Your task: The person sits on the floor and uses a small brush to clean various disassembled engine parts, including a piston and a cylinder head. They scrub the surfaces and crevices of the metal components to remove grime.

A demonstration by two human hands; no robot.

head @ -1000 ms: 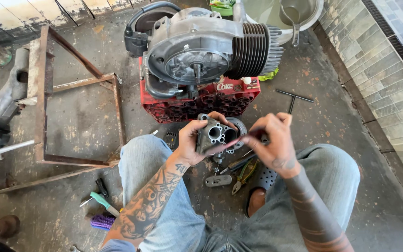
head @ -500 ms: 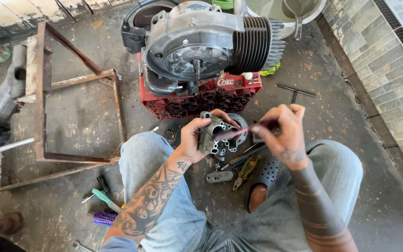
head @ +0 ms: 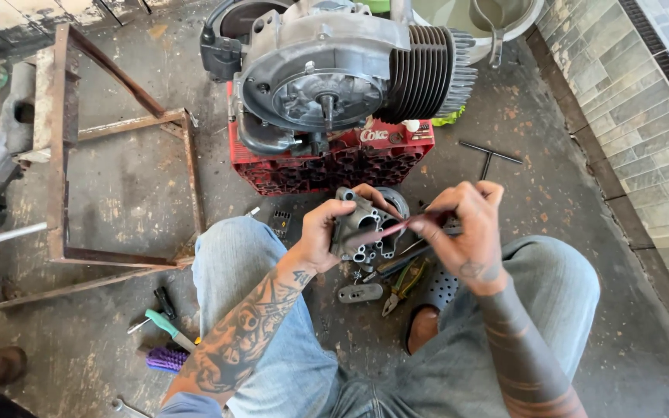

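Note:
My left hand [head: 327, 232] grips a small grey metal carburettor body [head: 359, 231] with several round bores, held over my knees. My right hand [head: 466, 228] pinches a thin reddish-handled tool [head: 406, 224] whose tip rests in one of the bores. Just beyond my hands a finned grey engine [head: 334, 77] sits on a red plastic crate [head: 327, 166]. On the floor under my hands lie pliers with yellow-green grips [head: 404, 282], a flat metal piece [head: 359, 292] and other small parts.
A rusty metal frame [head: 102, 193] lies on the concrete at left. A purple brush [head: 166, 359] and a green-handled tool [head: 166, 328] lie by my left leg. A T-handle wrench [head: 491, 155] lies at right, near a tiled wall [head: 629, 116]. A pale basin [head: 497, 19] stands behind the engine.
My right hand has moved in and set the thin tool's tip into the carburettor body. My left hand holds the part a little lower, with only small shifts.

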